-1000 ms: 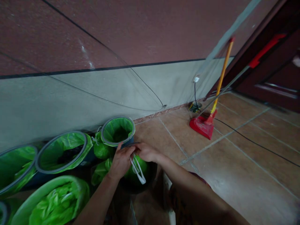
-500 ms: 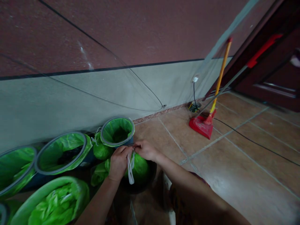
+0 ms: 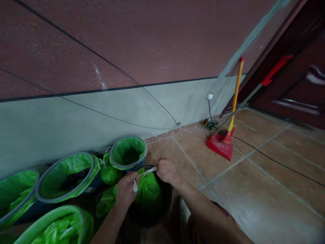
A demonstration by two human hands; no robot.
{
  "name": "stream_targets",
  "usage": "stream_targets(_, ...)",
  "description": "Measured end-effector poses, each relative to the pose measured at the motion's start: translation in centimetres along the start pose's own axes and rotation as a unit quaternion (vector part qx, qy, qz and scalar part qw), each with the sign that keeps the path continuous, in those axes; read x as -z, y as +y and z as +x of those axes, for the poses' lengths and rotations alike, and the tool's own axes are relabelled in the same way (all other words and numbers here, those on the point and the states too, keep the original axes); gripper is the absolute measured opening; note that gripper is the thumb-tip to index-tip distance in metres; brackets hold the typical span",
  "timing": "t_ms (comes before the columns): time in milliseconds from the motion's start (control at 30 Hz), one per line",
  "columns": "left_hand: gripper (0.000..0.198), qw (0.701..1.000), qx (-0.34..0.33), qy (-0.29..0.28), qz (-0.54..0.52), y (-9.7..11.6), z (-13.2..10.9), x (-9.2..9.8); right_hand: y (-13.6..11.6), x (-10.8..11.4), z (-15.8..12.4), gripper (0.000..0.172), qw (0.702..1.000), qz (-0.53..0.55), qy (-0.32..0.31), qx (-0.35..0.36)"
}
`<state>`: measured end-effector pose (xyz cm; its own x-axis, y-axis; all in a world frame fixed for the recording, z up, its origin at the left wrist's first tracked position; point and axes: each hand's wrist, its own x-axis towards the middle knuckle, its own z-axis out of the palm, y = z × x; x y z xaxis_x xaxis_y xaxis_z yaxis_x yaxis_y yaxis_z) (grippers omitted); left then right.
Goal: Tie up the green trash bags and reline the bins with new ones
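Note:
A green garbage bag (image 3: 148, 189) sits in a dark bin (image 3: 166, 203), its neck gathered at the top. My left hand (image 3: 127, 189) is closed on one end of the bag's white drawstring (image 3: 148, 171), with a loose loop hanging from the fist. On the other side, my right hand (image 3: 166, 170) grips the opposite end. The string stretches tight between both hands, just above the bag. Close to my left hand lie a tied green bag (image 3: 110, 173) and another green bag (image 3: 106, 202).
Several green-lined bins stand along the wall, among them a small bin (image 3: 146, 152) and a larger bin (image 3: 95, 166). A green tub (image 3: 85, 220) holds crumpled bags. To the right are a red dustpan (image 3: 220, 146), a yellow-handled broom (image 3: 236, 91) and a black cable (image 3: 274, 161) across the floor.
My hands have moved apart, left and right, pulling the drawstring taut; before, they were close together at the bag's neck. The view has tilted up slightly.

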<state>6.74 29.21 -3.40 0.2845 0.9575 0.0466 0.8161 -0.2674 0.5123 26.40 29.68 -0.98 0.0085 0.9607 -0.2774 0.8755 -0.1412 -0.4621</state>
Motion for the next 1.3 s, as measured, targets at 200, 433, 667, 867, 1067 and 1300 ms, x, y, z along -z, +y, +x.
stream_targets(200, 0.03, 0.984, 0.119, -0.017, -0.129, 0.0, 1.1, 0.2, 0.2, -0.9, 1.0, 0.019, 0.954, 0.301, -0.005, 0.018)
stream_targets(433, 0.021, 0.88, 0.225, 0.034, -0.417, 1.3, 1.0, 0.2, -0.7, -0.5, 0.6, 0.026, 0.912, 0.402, -0.07, -0.04)
stream_targets(667, 0.03, 0.757, 0.3, -0.038, -0.58, 1.8, 0.8, 0.6, -0.5, 0.6, 0.3, 0.023, 0.995, 0.054, 0.005, -0.079)
stream_targets(867, 0.031, 0.764, 0.297, -0.02, -0.572, 1.7, 0.6, -0.1, -1.1, 0.4, -0.1, 0.03, 0.994, 0.0, -0.04, -0.101)
stream_targets(1067, 0.035, 0.794, 0.284, -0.004, -0.538, 1.8, 0.6, -0.1, -1.1, -0.2, 0.1, 0.028, 0.994, -0.031, -0.037, -0.095)
stream_targets(1300, 0.028, 0.911, 0.08, -0.08, -0.397, 1.0, 0.8, -0.6, -0.6, -0.1, -0.6, 0.023, 0.924, 0.307, -0.21, 0.086)
